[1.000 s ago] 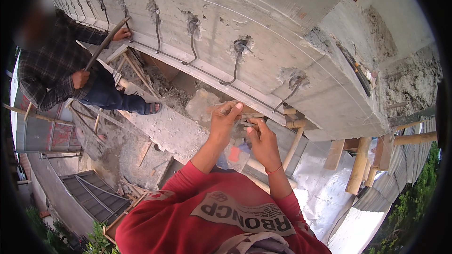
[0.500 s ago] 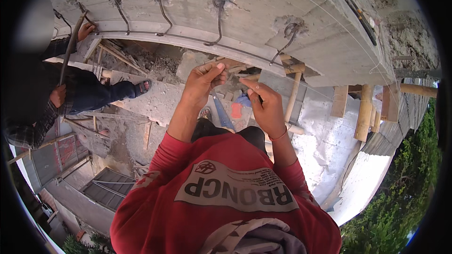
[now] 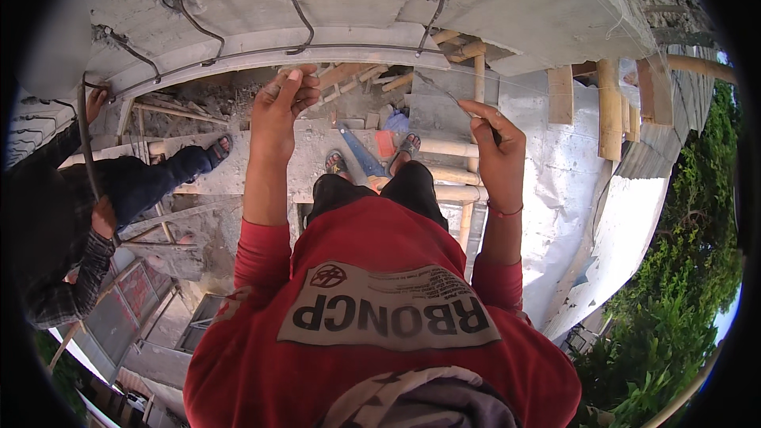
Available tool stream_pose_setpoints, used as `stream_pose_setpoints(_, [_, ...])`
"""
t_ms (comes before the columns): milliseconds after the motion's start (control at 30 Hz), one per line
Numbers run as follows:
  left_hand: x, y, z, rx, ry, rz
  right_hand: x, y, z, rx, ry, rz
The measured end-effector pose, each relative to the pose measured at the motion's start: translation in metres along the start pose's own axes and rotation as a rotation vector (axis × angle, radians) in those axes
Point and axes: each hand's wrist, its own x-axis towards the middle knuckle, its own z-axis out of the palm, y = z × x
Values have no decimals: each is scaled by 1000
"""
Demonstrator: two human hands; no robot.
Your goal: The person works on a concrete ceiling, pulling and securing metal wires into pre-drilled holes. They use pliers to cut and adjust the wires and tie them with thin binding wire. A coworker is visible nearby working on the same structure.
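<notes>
My left hand (image 3: 284, 97) is raised below the concrete ledge, thumb and fingers closed in a pinch; whatever they hold, if anything, is too small to make out. To the right, my right hand (image 3: 498, 133) pinches a thin dark wire (image 3: 444, 93) between thumb and forefinger, its free end pointing up and left. Above both hands a long steel bar (image 3: 246, 52) runs along the ledge. Several bent rebar hooks (image 3: 300, 12) stick out of the concrete wall (image 3: 365, 0) and reach down to this bar. Neither hand touches the bar.
A co-worker at the left grips a long rod (image 3: 86, 139) with one hand (image 3: 103, 217). Below me lie a blue tool-like piece (image 3: 363, 152), a red block (image 3: 385, 143) and bamboo poles (image 3: 452, 174). Wooden posts (image 3: 609, 107) and metal sheeting (image 3: 555, 182) stand right.
My hands have drawn apart, the right one moving right with the wire now visible in it. The view has shifted, so the wall and hooks sit higher and farther left.
</notes>
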Motion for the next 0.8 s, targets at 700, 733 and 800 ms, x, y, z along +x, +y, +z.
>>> stream_pose_setpoints(700, [-72,57,124,269,-136,154,0,-44,35,-141,-18,-601])
stream_pose_setpoints(733, [-74,58,128,287,-133,175,3,-46,34,-138,-16,-597])
stream_pose_setpoints(800, [-75,59,134,323,-125,221,8,-45,27,-83,-28,-575])
